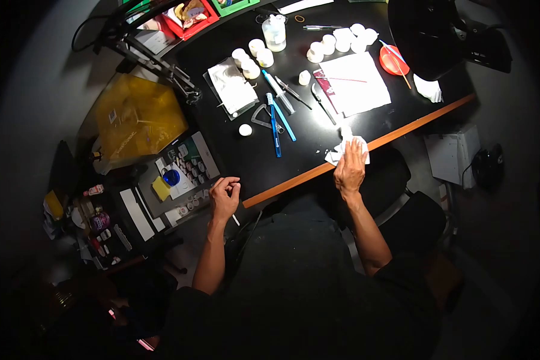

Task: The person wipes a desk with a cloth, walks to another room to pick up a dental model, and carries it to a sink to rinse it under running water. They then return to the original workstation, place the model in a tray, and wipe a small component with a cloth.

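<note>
My right hand (pixel 350 174) lies over a crumpled white tissue (pixel 364 157) at the front edge of the black table. Its fingers are straight and close together, holding the tissue down against the tabletop. Small white crumbs lie to the left of the tissue. My left hand (pixel 225 197) hovers beside the table's left front corner, its fingers loosely bent and the thumb apart, with nothing visible between them. Beyond the right hand lie a metal-ended hand tool (pixel 324 103), a dark red tube (pixel 325 84) and a white paper sheet (pixel 357 90).
Blue-handled brushes (pixel 274 123), a syringe (pixel 279 93) and a metal gauge (pixel 261 119) lie mid-table. Behind them stand white jars (pixel 256 48) and a clear bottle (pixel 274 33). At right is a red dish (pixel 393 60); at left, a lamp arm (pixel 156 63) and a yellow bag (pixel 135 120).
</note>
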A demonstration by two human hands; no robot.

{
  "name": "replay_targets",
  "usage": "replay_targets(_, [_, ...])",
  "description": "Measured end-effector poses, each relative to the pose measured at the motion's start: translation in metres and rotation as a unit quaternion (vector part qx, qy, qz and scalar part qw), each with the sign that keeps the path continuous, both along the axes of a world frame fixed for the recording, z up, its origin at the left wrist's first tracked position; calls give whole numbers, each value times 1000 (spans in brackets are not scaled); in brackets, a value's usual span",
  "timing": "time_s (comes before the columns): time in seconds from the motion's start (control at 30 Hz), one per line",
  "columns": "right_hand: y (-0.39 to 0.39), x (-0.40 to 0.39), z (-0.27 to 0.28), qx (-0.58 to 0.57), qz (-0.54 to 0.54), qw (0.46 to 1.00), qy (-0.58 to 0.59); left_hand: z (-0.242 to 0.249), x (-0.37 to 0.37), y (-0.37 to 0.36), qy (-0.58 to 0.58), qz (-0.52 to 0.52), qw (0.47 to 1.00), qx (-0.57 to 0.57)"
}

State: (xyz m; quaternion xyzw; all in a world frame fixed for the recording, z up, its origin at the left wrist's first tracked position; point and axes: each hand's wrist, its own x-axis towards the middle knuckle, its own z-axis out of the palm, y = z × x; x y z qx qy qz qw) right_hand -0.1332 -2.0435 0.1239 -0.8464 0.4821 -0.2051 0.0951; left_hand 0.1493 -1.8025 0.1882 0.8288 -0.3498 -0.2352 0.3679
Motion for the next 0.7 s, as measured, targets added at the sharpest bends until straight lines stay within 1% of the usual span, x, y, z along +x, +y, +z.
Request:
replay_targets(0.07, [11,8,2,11,36,999,-31,-2,2,11,-6,9,1000,0])
replay_targets(0.17, [18,19,-1,-5,111,992,-63,-2,8,33,-24,25,999,-2])
replay_targets(0.2, [21,26,7,-5,127,988,-89,-5,11,41,-26,34,999,-5])
replay_targets(0.23, [25,27,6,2,134,987,-91,-7,11,49,-27,43,999,-9])
replay_targets(0.27, [30,28,3,9,140,986,-93,-9,10,58,-17,75,997,2])
replay_targets(0.3, [33,30,2,15,148,984,-96,-12,11,66,-4,105,992,65])
replay_targets(0.37, [38,32,1,15,159,982,-97,-36,14,96,21,169,967,190])
replay_targets(0.4, [40,33,3,18,169,980,-99,-88,19,130,45,200,955,213])
replay_targets(0.43, [40,33,3,20,177,979,-102,-124,22,157,187,228,928,228])
replay_targets(0.47, [40,33,-1,18,186,977,-98,-137,19,162,271,315,874,250])
replay_targets(0.5, [43,33,-4,15,190,977,-98,-150,19,163,350,391,807,270])
replay_targets(0.53, [48,36,-3,24,196,975,-97,-192,20,183,486,453,734,139])
replay_targets(0.57, [51,33,1,32,201,975,-91,-231,16,197,605,495,624,9])
replay_targets(0.6, [54,32,4,42,209,974,-78,-227,11,186,591,520,616,3])
replay_targets(0.63, [57,32,8,51,218,972,-63,-242,13,187,628,543,556,-32])
replay_targets(0.7, [66,33,8,45,227,972,-41,-274,20,190,665,491,545,-140])
